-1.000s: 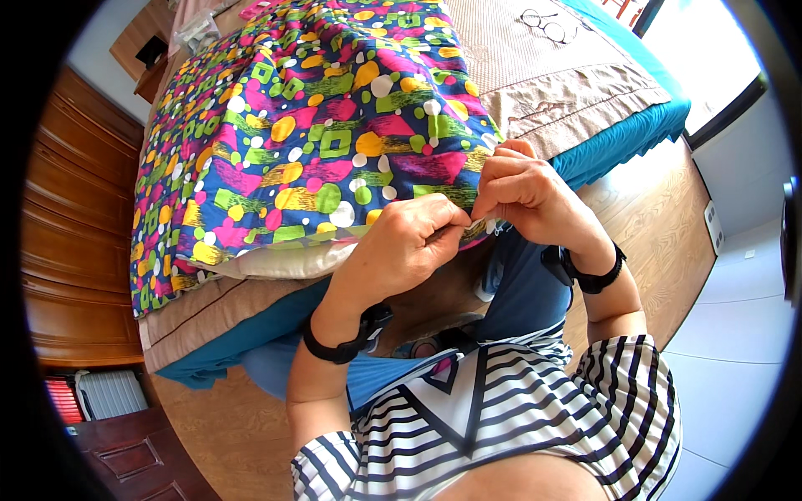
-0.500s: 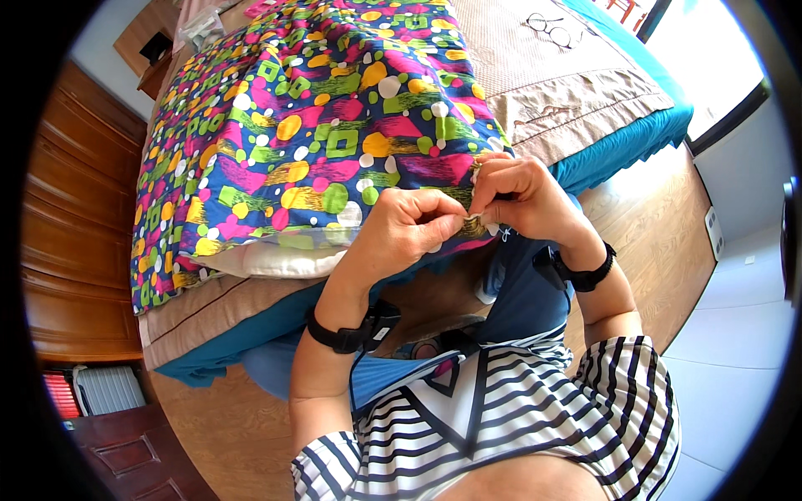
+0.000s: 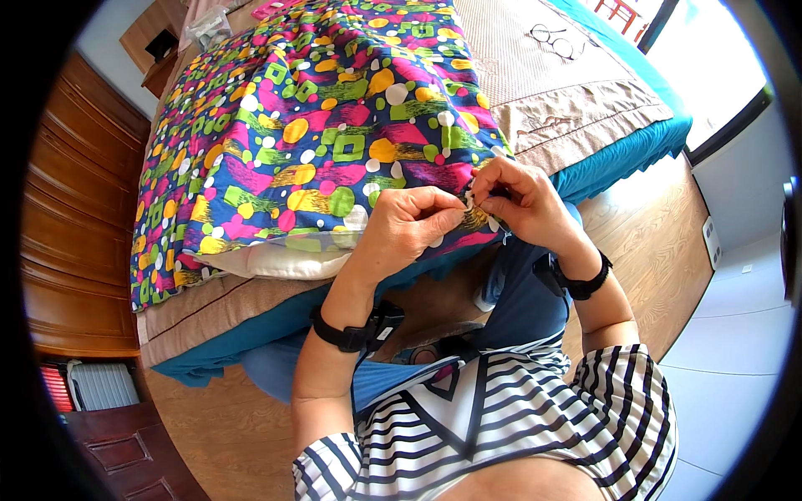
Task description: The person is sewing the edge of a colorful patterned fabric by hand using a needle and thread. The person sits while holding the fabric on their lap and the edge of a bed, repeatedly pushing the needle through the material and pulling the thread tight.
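A duvet cover (image 3: pixel 313 154) patterned in navy, pink, green, yellow and white lies over the bed. Its front edge gapes, and white quilt filling (image 3: pixel 292 260) shows inside. My left hand (image 3: pixel 407 225) pinches thumb to forefinger at the cover's front right corner. Close beside it, my right hand (image 3: pixel 526 200) also pinches, its fingertips almost meeting the left ones. Between them is a small white string (image 3: pixel 469 200) at the cover's edge. My fingers partly hide how it runs, and whether it is knotted I cannot tell.
A beige bedspread (image 3: pixel 576 100) and teal bed skirt (image 3: pixel 618 171) lie under the cover. Eyeglasses (image 3: pixel 557 42) rest at the far right of the bed. A clear plastic bag (image 3: pixel 209 29) sits far left. Wooden cabinet doors (image 3: pixel 79 209) stand at the left.
My fingertips have drawn slightly apart, and more of the white string shows between them. The right hand has tilted a little; both hands stay at the same corner.
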A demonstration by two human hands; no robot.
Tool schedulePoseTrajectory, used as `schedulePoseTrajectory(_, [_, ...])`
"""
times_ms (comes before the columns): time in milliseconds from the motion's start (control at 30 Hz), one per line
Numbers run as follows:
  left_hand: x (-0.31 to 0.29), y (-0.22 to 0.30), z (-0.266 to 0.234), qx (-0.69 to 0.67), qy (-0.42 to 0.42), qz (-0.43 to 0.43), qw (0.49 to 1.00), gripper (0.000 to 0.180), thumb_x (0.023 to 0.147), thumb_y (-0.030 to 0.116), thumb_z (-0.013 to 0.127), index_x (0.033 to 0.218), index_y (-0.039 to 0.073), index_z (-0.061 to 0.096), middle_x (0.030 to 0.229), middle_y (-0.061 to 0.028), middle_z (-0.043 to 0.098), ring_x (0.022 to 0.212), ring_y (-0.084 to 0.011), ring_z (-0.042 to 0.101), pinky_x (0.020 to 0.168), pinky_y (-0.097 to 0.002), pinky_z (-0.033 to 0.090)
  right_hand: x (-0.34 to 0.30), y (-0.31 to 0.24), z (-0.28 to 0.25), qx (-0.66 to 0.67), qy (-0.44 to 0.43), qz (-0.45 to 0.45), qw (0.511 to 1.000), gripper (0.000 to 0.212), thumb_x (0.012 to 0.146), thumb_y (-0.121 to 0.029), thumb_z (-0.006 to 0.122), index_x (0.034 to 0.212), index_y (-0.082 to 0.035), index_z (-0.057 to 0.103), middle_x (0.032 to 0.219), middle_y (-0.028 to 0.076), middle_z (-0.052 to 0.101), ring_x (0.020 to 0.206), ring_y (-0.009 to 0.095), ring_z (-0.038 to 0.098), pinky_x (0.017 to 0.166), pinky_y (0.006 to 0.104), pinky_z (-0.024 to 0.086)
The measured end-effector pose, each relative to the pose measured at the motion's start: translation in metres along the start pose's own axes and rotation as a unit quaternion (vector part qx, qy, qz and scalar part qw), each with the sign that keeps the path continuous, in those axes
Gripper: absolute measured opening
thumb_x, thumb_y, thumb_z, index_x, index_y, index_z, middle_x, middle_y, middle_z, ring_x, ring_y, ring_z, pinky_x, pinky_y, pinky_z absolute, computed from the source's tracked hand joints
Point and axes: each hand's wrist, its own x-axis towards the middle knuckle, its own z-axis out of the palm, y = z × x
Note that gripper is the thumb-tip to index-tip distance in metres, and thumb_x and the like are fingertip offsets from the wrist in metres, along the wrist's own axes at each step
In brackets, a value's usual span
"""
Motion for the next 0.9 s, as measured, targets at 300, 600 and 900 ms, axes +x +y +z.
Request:
schedulePoseTrajectory(300, [-0.002, -0.003, 0.006, 0.031, 0.057, 0.035, 0.997, 0.011, 0.090, 0.006, 0.071, 0.098, -0.001, 0.073, 0.073, 0.0037, 0.064, 0.061, -0.0009, 0.049, 0.052, -0.0177, 0.037, -0.003, -0.004, 0.026, -0.221, 0.159, -0.190, 0.943, 0.021, 0.073, 0.013, 0.062, 0.087, -0.003, 0.061, 0.081, 0.012, 0.064, 0.070, 0.032, 0.063, 0.062, 0.0351, 0.051])
schedulePoseTrajectory(600, [-0.003, -0.009, 0.009, 0.042, 0.069, 0.052, 0.995, 0.011, 0.091, 0.006, 0.069, 0.099, -0.001, 0.072, 0.076, 0.0005, 0.067, 0.064, -0.0026, 0.053, 0.055, -0.0191, 0.040, -0.011, -0.018, 0.038, -0.186, 0.143, -0.143, 0.962, 0.027, 0.072, 0.015, 0.062, 0.091, -0.004, 0.068, 0.087, 0.011, 0.067, 0.080, 0.029, 0.068, 0.070, 0.0362, 0.055])
schedulePoseTrajectory(900, [-0.005, -0.010, 0.022, 0.136, 0.146, 0.130, 0.971, 0.004, 0.086, 0.002, 0.068, 0.089, 0.000, 0.069, 0.079, -0.0095, 0.068, 0.063, -0.0153, 0.062, 0.058, -0.0269, 0.048, -0.032, -0.043, 0.021, 0.244, 0.179, -0.198, 0.932, 0.005, 0.102, -0.004, 0.046, 0.097, -0.005, 0.049, 0.080, 0.012, 0.064, 0.063, 0.018, 0.060, 0.064, 0.0341, 0.055])
